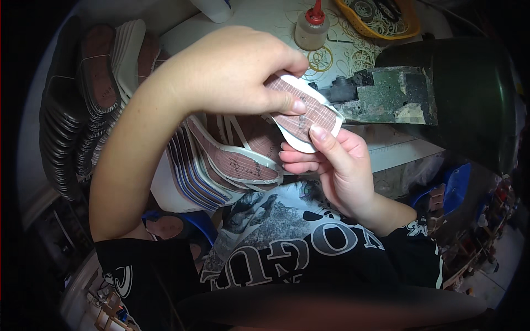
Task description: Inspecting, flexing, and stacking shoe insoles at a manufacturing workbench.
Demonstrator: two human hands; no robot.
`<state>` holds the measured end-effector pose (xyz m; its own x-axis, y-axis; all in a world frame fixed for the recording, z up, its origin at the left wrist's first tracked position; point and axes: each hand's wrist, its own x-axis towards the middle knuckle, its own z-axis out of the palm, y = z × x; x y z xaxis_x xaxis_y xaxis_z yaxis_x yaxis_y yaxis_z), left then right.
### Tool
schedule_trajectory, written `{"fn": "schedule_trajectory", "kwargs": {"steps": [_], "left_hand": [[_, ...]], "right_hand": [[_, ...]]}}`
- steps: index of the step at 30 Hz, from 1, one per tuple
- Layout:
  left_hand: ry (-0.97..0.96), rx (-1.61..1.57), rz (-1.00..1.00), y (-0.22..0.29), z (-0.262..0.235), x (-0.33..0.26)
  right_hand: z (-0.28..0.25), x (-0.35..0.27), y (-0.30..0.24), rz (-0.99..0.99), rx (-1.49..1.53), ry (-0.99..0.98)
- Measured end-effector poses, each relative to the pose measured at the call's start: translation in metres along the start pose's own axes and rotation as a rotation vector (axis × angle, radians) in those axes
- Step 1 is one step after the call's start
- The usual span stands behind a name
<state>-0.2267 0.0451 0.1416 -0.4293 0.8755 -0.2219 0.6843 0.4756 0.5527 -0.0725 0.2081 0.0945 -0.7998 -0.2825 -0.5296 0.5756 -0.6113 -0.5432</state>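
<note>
Both my hands hold one sandal sole (298, 126), which has a brownish-pink lined top and a white rim. My left hand (248, 69) reaches over from the left and grips its upper end, thumb on the top face and fingers hidden behind. Lower down, my right hand (348, 171) pinches the other end with the thumb on top and fingers beneath. Just beyond the sole is the narrow arm of a dark green machine (395, 96), its paint worn; whether the sole touches it I cannot tell. Below my left forearm lie sandals (243, 163) with pale straps.
Stacked soles (99, 66) crowd the left side, with dark bundles (63, 116) beside them. At the back stand a bottle with a red cap (312, 30) and a yellow basket (408, 25) of rubber bands. A blue container (455, 187) is at the right.
</note>
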Motion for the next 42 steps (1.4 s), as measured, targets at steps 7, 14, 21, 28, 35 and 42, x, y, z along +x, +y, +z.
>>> {"fn": "schedule_trajectory", "kwargs": {"steps": [7,14,21,28,35,42], "left_hand": [[0.081,-0.029,-0.189,0.018,0.016,-0.020],[0.033,-0.356,-0.466,0.033,0.032,-0.028],[-0.083,-0.674,-0.646,0.035,0.039,-0.028],[-0.095,-0.903,-0.721,0.043,0.043,-0.031],[-0.052,-1.008,-0.781,0.063,0.039,-0.031],[0.029,-1.053,-0.749,0.055,0.047,-0.037]], "right_hand": [[-0.002,0.001,-0.009,0.043,0.005,-0.009],[-0.007,0.005,-0.016,0.037,-0.019,-0.037],[-0.008,0.005,-0.026,0.046,-0.135,-0.072],[-0.013,0.003,-0.029,0.128,-0.251,-0.089],[-0.017,-0.010,-0.030,0.070,-0.296,-0.122],[-0.014,-0.010,-0.026,0.007,-0.218,-0.171]]}}
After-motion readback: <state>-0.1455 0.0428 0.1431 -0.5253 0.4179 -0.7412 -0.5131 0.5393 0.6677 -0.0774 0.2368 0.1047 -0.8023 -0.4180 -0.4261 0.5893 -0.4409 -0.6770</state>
